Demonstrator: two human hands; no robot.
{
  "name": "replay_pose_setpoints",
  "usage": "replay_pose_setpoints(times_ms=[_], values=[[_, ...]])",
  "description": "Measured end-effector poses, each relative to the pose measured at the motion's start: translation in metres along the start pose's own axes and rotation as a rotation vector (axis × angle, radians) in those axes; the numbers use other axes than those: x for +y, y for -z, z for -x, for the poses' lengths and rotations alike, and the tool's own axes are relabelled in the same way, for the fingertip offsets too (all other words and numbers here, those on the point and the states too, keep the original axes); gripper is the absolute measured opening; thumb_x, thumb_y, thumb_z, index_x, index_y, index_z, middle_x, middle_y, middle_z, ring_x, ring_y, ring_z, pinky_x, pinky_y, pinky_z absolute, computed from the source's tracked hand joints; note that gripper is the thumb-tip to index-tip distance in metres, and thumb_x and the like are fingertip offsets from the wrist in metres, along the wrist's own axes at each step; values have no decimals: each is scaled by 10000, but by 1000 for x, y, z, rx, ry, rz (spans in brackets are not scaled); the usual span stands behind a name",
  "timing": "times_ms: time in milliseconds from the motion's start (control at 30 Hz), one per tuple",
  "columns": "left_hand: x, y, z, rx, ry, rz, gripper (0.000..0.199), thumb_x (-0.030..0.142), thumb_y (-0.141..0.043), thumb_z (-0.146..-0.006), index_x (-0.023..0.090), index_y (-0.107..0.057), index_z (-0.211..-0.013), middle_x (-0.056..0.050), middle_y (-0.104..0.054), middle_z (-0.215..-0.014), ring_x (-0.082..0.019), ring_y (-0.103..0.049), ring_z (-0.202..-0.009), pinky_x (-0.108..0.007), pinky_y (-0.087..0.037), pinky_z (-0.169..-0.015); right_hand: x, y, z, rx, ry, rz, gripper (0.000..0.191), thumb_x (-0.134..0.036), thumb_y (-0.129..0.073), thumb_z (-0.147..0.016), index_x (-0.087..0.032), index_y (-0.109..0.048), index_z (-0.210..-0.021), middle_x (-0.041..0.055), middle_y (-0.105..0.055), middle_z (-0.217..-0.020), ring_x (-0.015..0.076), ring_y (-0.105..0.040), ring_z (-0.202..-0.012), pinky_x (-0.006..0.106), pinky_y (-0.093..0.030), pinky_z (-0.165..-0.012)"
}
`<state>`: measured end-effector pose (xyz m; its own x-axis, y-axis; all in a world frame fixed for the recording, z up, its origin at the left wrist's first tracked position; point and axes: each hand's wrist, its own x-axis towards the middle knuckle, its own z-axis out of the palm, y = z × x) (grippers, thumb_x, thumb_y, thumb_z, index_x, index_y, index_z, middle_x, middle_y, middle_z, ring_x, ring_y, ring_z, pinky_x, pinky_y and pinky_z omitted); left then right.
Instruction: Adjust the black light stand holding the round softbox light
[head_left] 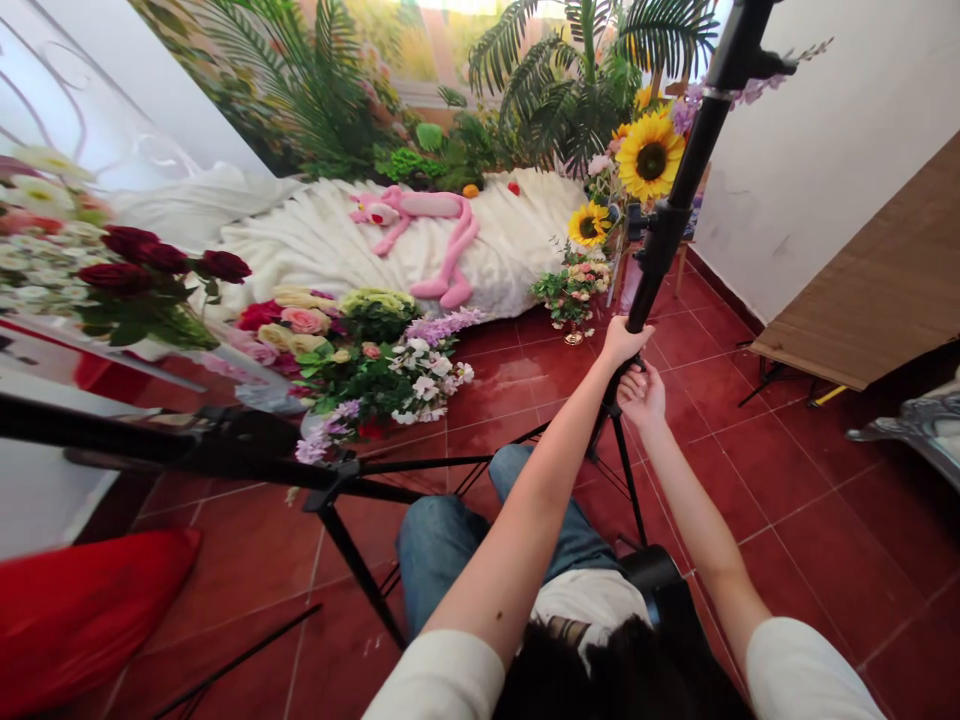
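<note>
A black stand pole (pixel 664 240) rises tilted toward the upper right, its legs spread on the red tiles below. My left hand (pixel 625 342) is wrapped round the pole's lower part. Just below it, my right hand (pixel 642 396) has its fingers curled against a black fitting on the pole; the fitting is mostly hidden by the fingers. A second black stand (pixel 262 450) runs across the left side, close to my legs.
A white-draped bed (pixel 315 240) bears a pink plush toy (pixel 439 205). Flower bunches (pixel 375 350) stand before it, with sunflowers (pixel 651 157) at the right. A brown board (pixel 855 290) leans near the right wall. Red fabric (pixel 90 610) lies at lower left.
</note>
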<state>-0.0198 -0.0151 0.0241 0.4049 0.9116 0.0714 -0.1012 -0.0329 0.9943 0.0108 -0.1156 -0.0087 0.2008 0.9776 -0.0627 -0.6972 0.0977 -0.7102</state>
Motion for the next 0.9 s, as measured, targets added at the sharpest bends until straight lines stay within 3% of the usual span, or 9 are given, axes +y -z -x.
replay_pose_setpoints(times_ms=[67, 133, 200, 267, 333, 433, 567, 733, 900], values=[[-3, 0, -1, -6, -21, 0, 254, 174, -696, -699, 157, -516, -521, 45, -478, -413, -60, -443, -395, -205, -352, -476, -1, -1, 2, -7, -18, -28, 278, -360, -483, -890, -222, -401, -662, -98, -266, -459, 66, -177, -379, 150, -237, -353], [-4, 0, -1, -6, -31, -6, 267, 182, -696, -700, 161, -507, -513, 45, -476, -411, -62, -446, -396, -206, -352, -475, -5, 3, 3, 27, -92, 145, 331, -447, -465, -900, -229, -395, -661, -86, -310, -459, 73, -212, -368, 174, -228, -345], [-4, 1, 0, -9, -29, -12, 278, 181, -705, -690, 163, -499, -505, 44, -478, -410, -64, -449, -397, -206, -349, -474, -12, 10, 6, 146, -79, 508, 398, -557, -431, -899, -235, -416, -665, -56, -401, -469, 93, -291, -371, 211, -246, -361], [-2, 1, 1, -11, -26, -14, 281, 169, -708, -680, 162, -493, -498, 43, -482, -414, -64, -453, -402, -204, -345, -475, -20, 17, 12, 291, 94, 972, 438, -627, -429, -885, -231, -469, -702, -12, -522, -537, 127, -430, -442, 236, -314, -432], [-2, 1, 2, -11, -29, -17, 271, 154, -698, -677, 160, -496, -497, 42, -487, -421, -64, -454, -405, -203, -345, -474, -31, 20, 20, 349, 291, 1374, 454, -645, -412, -897, -225, -520, -762, 20, -603, -627, 162, -540, -561, 253, -365, -532], [-2, 1, 2, -3, -39, -17, 256, 145, -679, -681, 162, -496, -503, 46, -483, -423, -68, -451, -403, -205, -341, -467, -49, 12, 29, 251, 347, 1768, 449, -623, -414, -912, -216, -572, -804, 37, -652, -690, 188, -605, -650, 263, -371, -596], [1, 0, 4, -6, -29, 3, 275, 132, -649, -701, 170, -466, -499, 53, -463, -406, -65, -445, -396, -202, -335, -470, -69, -12, 22, 73, 205, 2132, 336, -534, -577, -858, -205, -645, -886, 61, -708, -793, 220, -664, -748, 269, -400, -623], [8, 1, 7, 0, -10, 4, 287, 89, -664, -681, 159, -473, -478, 50, -456, -407, -57, -440, -431, -199, -347, -506, -68, -28, -2, 77, 133, 2255, 298, -428, -611, -886, -141, -669, -832, 166, -707, -837, 278, -687, -836, 334, -461, -721], [5, 1, 4, 53, -33, 3, 286, 80, -703, -623, 153, -468, -477, 64, -444, -463, -46, -401, -476, -200, -330, -517, -63, -16, -23, 85, 254, 1830, 367, -255, -796, -730, -196, -483, -547, 85, -566, -584, 278, -657, -811, 338, -448, -748]])
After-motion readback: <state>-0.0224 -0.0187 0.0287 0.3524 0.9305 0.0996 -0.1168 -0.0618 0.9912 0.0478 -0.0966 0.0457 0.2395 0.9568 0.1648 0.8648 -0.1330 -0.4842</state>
